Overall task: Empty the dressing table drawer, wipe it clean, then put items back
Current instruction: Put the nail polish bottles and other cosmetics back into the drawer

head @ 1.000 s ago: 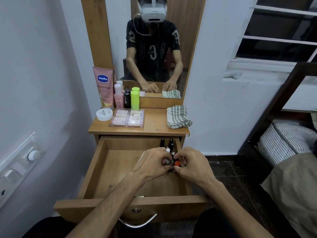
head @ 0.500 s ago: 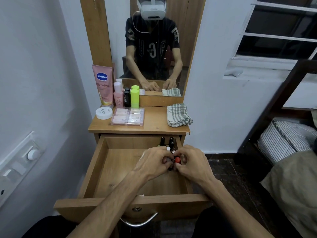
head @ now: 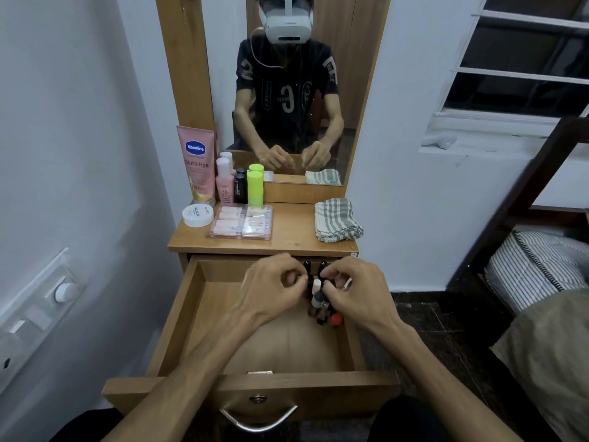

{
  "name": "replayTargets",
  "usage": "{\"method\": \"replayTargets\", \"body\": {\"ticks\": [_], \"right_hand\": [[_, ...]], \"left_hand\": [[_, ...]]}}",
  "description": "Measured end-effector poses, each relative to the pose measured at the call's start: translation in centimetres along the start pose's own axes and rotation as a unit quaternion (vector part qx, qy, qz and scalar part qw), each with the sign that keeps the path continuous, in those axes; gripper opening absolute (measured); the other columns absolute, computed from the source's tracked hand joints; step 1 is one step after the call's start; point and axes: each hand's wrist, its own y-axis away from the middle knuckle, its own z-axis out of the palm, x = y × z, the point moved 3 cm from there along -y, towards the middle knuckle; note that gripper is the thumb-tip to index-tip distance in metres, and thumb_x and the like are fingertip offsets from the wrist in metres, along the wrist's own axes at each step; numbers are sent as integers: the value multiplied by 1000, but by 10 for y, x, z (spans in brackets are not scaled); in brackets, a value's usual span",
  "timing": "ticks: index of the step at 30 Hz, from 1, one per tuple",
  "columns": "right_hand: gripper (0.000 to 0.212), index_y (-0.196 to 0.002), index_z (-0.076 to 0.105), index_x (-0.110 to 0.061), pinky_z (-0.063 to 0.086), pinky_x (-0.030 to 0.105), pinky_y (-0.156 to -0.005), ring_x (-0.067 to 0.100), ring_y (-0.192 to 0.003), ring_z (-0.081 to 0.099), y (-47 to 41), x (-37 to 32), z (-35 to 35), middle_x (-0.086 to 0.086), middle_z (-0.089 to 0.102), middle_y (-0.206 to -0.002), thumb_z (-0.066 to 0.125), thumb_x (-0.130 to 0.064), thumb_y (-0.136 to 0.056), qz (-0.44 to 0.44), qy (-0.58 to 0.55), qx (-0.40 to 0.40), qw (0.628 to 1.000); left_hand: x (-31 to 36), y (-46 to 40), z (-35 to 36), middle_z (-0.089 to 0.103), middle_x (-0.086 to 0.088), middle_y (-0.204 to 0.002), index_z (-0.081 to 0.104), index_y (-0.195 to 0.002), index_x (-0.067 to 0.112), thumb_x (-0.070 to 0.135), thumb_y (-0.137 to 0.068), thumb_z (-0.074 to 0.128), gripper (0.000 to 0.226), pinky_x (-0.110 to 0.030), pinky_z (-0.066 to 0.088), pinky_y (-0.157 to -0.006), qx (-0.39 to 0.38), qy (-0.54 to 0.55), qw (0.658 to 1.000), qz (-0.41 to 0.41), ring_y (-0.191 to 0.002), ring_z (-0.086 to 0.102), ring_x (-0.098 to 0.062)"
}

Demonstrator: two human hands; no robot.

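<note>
The wooden drawer [head: 177,317] of the dressing table is pulled out. In its right back part stands a cluster of small bottles [head: 318,309], among them a white-capped one [head: 316,287] and a red-capped one [head: 336,319]. Both hands hover over the cluster with curled fingers. My left hand [head: 271,290] pinches a dark-capped bottle [head: 307,270] at the back. My right hand [head: 358,295] pinches a second dark-capped bottle [head: 323,268] beside it. The hands hide the bottles' lower parts. A folded checked cloth [head: 336,220] lies on the tabletop's right side.
On the tabletop's left stand a pink Vaseline tube [head: 195,164], a pink bottle [head: 224,183], a black bottle [head: 239,186] and a green bottle [head: 255,186], with a white jar [head: 197,215] and a clear case [head: 242,221] in front. A mirror rises behind; a bed stands to the right.
Both hands have shifted from the cluster's front toward the drawer's back, onto the dark-capped bottles. The red-capped bottle now stands uncovered.
</note>
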Motion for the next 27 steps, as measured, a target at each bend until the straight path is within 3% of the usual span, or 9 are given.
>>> {"method": "replayTargets", "body": {"ticks": [3, 7, 12, 15, 18, 23, 25, 27], "right_hand": [[13, -81, 80, -26, 56, 29, -63, 5, -63, 63, -26, -18, -1, -16, 66, -64, 70, -18, -78, 5, -21, 32, 999], [12, -85, 81, -25, 60, 30, -71, 2, -72, 66, -73, -47, 8, -17, 72, -77, 71, -20, -80, -17, -48, 60, 997], [15, -77, 79, -27, 57, 24, -65, 0, -70, 65, -122, -72, 15, -15, 71, -71, 70, -15, -77, -9, -48, 93, 994], [15, -75, 79, -26, 57, 23, -65, 1, -71, 66, -122, -71, 12, -15, 71, -70, 69, -15, -75, -2, -40, 93, 995], [12, -74, 76, -28, 58, 26, -65, 0, -69, 66, -102, -58, 14, -17, 69, -67, 70, -17, -73, 7, -12, 44, 999], [15, -71, 75, -26, 61, 33, -65, 5, -67, 66, -58, -35, 16, -13, 69, -65, 65, -15, -72, 14, 93, -157, 983], [10, -71, 73, -24, 58, 32, -64, 12, -71, 66, -40, -29, 17, -10, 69, -70, 64, -19, -72, 26, 175, -245, 953], [2, -75, 67, -23, 57, 32, -70, 17, -79, 65, -21, -28, 17, -8, 69, -81, 68, -25, -75, 18, 236, -316, 919]], "left_hand": [[-17, -20, -30, 63, 15, -73, 77, -90, 23, 16, -85, 71, 10, -9, 41, -64, 72, -9, 997, -34, -68, 57, 2], [-46, -49, -72, 64, 11, -71, 77, -99, 23, 20, -84, 70, 18, -28, 49, -67, 159, -35, 978, -127, -72, 60, -10], [-67, -54, -91, 64, 11, -72, 77, -97, 23, 18, -81, 70, 18, -31, 52, -72, 163, -55, 976, -131, -71, 59, -10], [-61, -36, -76, 65, 12, -76, 76, -94, 21, 13, -83, 70, 15, -25, 49, -65, 108, -48, 991, -63, -71, 57, -4], [-41, -9, -47, 62, 15, -71, 74, -90, 27, 19, -81, 68, 14, -24, 51, -64, -16, -61, 997, 46, -65, 56, -2], [-4, 21, 10, 65, 9, -70, 70, -82, 26, 29, -72, 49, 23, -29, 53, -64, -256, -130, 949, 127, -64, 58, -14], [3, 20, 22, 61, 7, -69, 59, -70, 24, 26, -73, 51, 8, -33, 53, -64, -286, -141, 939, 129, -63, 55, -18], [4, 15, 30, 63, 5, -71, 49, -66, 29, 25, -73, 55, 10, -36, 54, -64, -283, -136, 942, 118, -64, 57, -20]]}}
